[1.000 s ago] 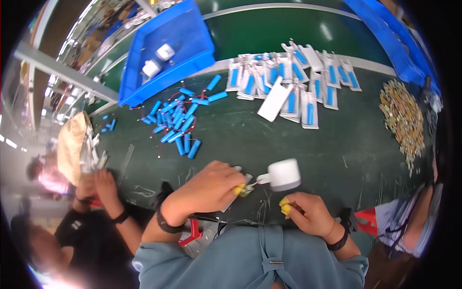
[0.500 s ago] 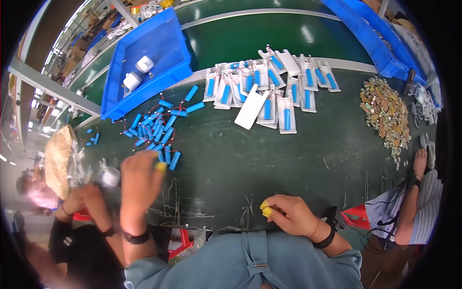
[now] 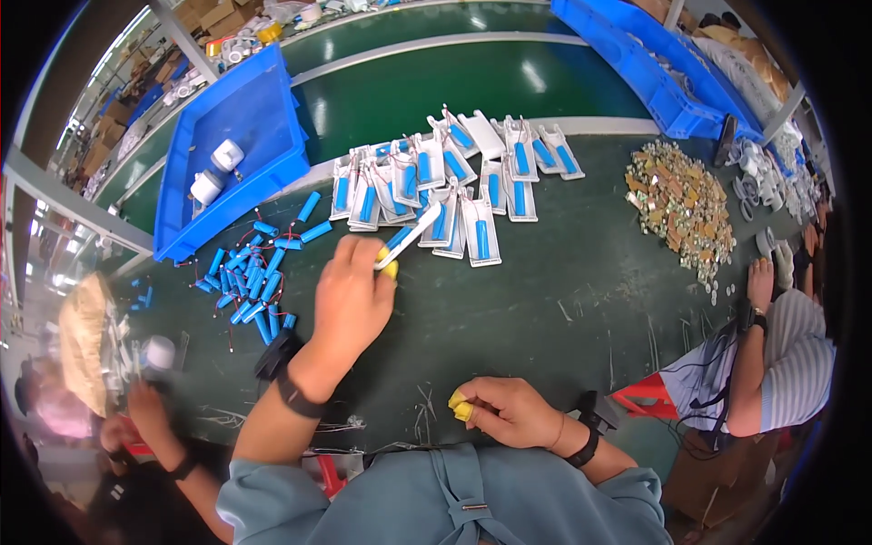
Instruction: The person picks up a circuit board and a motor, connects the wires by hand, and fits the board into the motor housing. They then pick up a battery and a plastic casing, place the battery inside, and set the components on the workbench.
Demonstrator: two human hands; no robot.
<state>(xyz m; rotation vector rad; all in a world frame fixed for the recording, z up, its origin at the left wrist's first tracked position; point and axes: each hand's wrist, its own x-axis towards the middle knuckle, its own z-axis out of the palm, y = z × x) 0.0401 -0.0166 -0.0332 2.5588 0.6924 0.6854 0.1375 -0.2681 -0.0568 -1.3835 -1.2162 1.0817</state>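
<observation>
My left hand [image 3: 350,295], reaching over the table, pinches the lower end of a white plastic casing [image 3: 413,234], tilted up and seen nearly edge-on. A blue cylindrical battery [image 3: 398,238] shows behind that casing; whether my fingers touch it I cannot tell. Past it lies a cluster of white casings with blue batteries [image 3: 481,238] inside. Left of my hand is a heap of loose blue batteries [image 3: 259,272] with thin wires. My right hand [image 3: 513,413] rests near the front edge, thumb and forefinger in yellow finger covers pressed together; anything between them is hidden.
A blue tray [image 3: 163,213] with two white parts stands at the back left. On the right lies a pile of small circuit boards [image 3: 681,204], with another blue bin [image 3: 627,54] beyond. Co-workers' arms [image 3: 749,354] are at both sides.
My left hand has moved from the loose batteries rightward to the casings and lifted one by its end. The right thumb and forefinger have closed together. The whole view has shifted slightly.
</observation>
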